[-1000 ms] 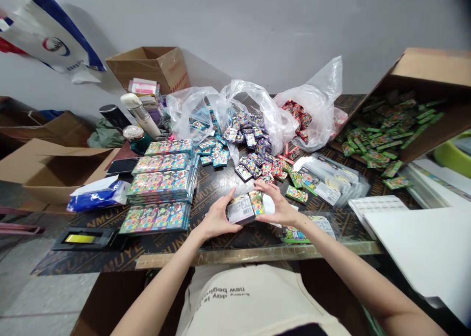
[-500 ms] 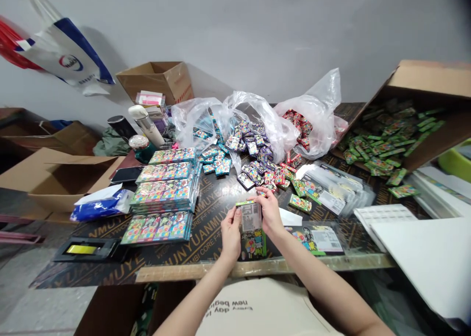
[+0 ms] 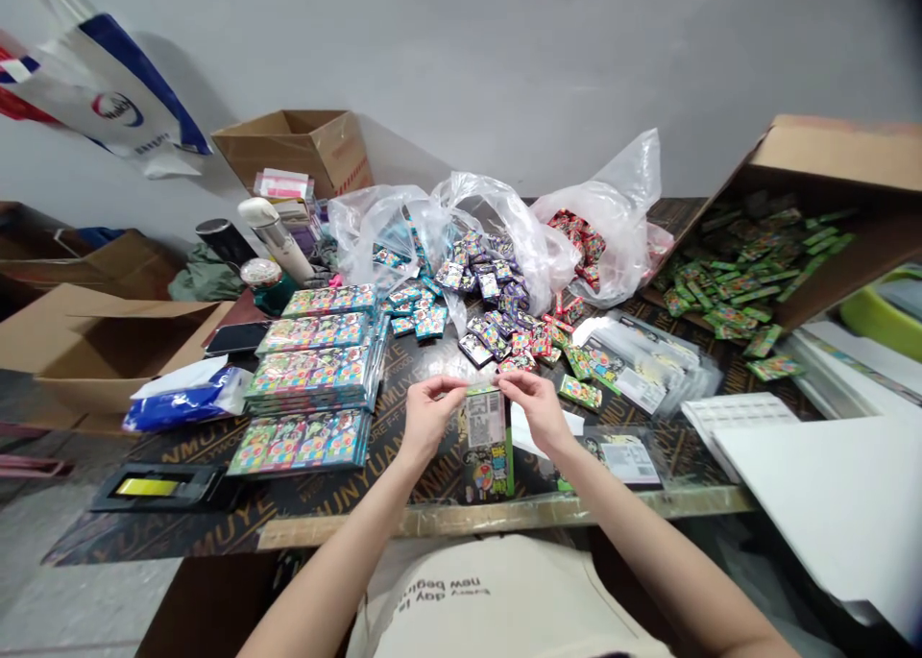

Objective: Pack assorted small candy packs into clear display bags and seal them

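Note:
A black and green printed plastic packet (image 3: 490,466) with a pale text panel hangs upright near the table's front edge. At its top left corner, my left hand (image 3: 430,418) pinches the edge between thumb and fingers. My right hand (image 3: 537,410) pinches the top right corner, so the two hands sit either side of the packet's upper edge. Just right of it lie a white paper piece (image 3: 529,432) and another printed packet (image 3: 626,458). Small green boxes (image 3: 580,392) lie beyond my right hand.
Stacked wrapped multi-packs (image 3: 306,379) stand at the left, near a tape dispenser (image 3: 162,488). Clear bags (image 3: 497,192) spill small blue, purple and red boxes at the back. More clear packets (image 3: 641,365) and a tipped carton (image 3: 828,154) of green boxes are at the right.
My left hand has moved up and left from the packet's side to its top left corner. My right hand now pinches the top right corner. The view has shifted slightly.

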